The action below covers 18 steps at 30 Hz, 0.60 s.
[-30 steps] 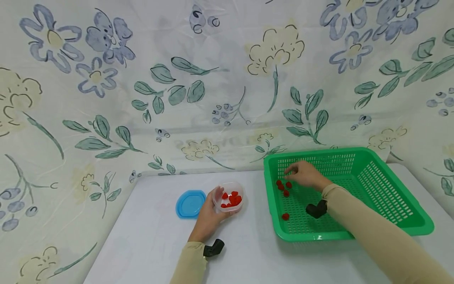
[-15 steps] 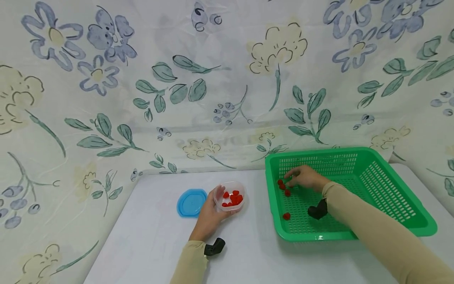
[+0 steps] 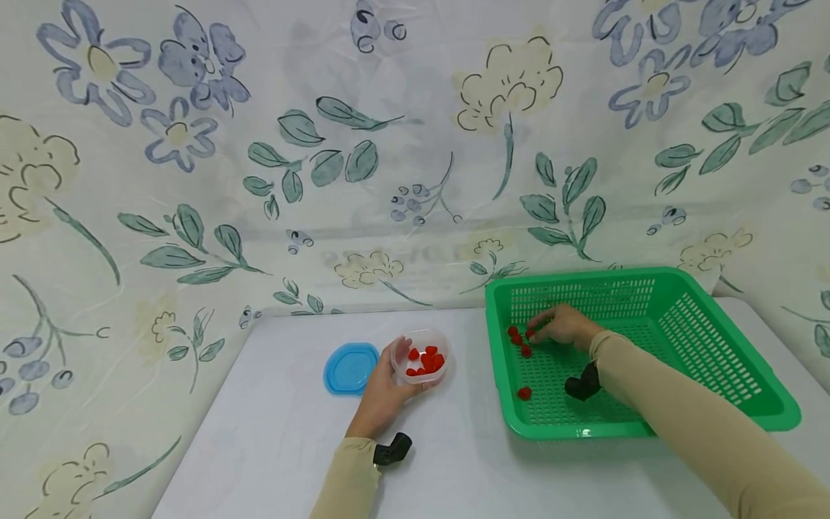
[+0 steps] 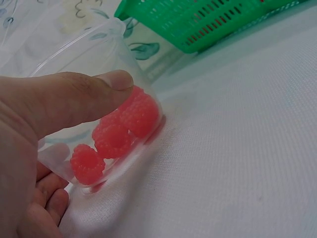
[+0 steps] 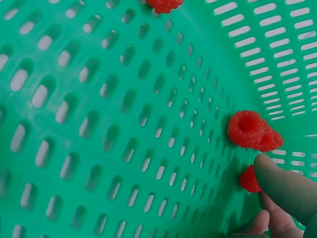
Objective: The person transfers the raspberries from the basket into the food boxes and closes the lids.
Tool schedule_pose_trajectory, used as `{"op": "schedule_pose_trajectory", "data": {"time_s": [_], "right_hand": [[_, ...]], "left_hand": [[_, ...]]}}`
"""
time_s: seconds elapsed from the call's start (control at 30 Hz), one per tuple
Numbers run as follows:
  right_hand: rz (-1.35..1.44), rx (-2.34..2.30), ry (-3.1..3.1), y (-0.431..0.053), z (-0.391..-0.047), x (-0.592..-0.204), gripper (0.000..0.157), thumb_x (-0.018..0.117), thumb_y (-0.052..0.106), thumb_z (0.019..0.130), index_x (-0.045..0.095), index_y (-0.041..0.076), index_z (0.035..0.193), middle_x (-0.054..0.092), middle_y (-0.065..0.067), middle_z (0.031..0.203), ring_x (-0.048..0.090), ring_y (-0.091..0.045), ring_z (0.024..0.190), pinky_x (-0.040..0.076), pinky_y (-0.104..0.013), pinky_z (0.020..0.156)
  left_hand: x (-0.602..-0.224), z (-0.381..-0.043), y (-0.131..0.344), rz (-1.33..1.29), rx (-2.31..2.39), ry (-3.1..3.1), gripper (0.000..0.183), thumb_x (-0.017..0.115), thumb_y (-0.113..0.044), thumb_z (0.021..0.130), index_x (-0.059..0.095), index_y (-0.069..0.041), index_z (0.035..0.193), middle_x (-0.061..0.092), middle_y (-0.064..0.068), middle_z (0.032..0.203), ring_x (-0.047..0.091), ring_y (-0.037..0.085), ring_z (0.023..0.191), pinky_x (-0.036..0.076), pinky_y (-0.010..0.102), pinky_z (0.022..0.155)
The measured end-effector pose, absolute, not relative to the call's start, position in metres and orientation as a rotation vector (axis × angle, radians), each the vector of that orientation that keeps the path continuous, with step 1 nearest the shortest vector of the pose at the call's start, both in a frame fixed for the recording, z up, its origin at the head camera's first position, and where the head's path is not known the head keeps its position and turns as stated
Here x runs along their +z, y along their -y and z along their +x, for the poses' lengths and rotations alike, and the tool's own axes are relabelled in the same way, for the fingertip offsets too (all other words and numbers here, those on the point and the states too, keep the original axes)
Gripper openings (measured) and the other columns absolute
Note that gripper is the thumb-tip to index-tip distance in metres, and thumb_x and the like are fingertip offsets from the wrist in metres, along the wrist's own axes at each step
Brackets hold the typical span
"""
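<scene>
My left hand (image 3: 381, 404) grips a small clear plastic container (image 4: 99, 57), thumb along its near wall and fingers around the other side. Several red raspberries (image 4: 113, 141) lie in its bottom. Inside the green basket (image 3: 494, 346), my right hand (image 3: 565, 326) reaches to the left end and pinches a raspberry (image 5: 249, 179) between thumb and fingers. Right above the thumb tip in the right wrist view are two more raspberries (image 5: 246, 130), close together. Another single raspberry (image 3: 524, 393) lies nearer the basket's front left corner.
A blue lid (image 3: 351, 369) lies on the white table (image 3: 272, 425) just left of the container. The basket takes up the table's right side, its slotted walls standing around the right hand. A floral cloth (image 3: 415, 180) hangs behind the table.
My right hand has lowered slightly onto a raspberry at the basket's left end, its fingers drawing together around it. The left hand and the container stay in place.
</scene>
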State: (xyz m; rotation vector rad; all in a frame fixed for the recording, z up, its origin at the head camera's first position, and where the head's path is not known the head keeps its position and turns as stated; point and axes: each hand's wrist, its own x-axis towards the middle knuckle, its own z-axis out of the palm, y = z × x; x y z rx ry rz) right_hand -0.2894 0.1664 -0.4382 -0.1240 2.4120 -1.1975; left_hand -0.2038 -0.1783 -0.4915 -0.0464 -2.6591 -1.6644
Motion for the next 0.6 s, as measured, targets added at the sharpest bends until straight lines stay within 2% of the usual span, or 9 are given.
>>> {"op": "schedule_pose_trajectory", "data": {"time_s": [0.33,0.6], "right_hand": [[-0.121,-1.151,-2.446,-0.1645,-0.2880,-0.4382,0.036,0.074,0.009,0.090,0.067,-0.006,0.122,0.044,-0.034,0.144,0.048,-0.049,0.126,0.046,-0.056,0.102],[-0.147,-1.130,-2.484,-0.1629,-0.2862,-0.4400,0.033,0.073,0.009,0.090,0.068,-0.006,0.120,0.046,-0.034,0.141,0.050,-0.049,0.123,0.048,-0.055,0.099]], "left_hand": [[-0.4921,-0.2041,0.1791,-0.054,-1.660,2.658,0.096,0.089,-0.025,0.076,0.035,-0.017,0.155,0.047,0.002,0.152,0.037,0.030,0.142,0.044,0.053,0.107],[-0.4920,-0.2034,0.1790,-0.056,-1.675,2.654,0.095,0.089,-0.024,0.076,0.035,-0.017,0.155,0.047,0.002,0.152,0.037,0.030,0.143,0.044,0.053,0.107]]}}
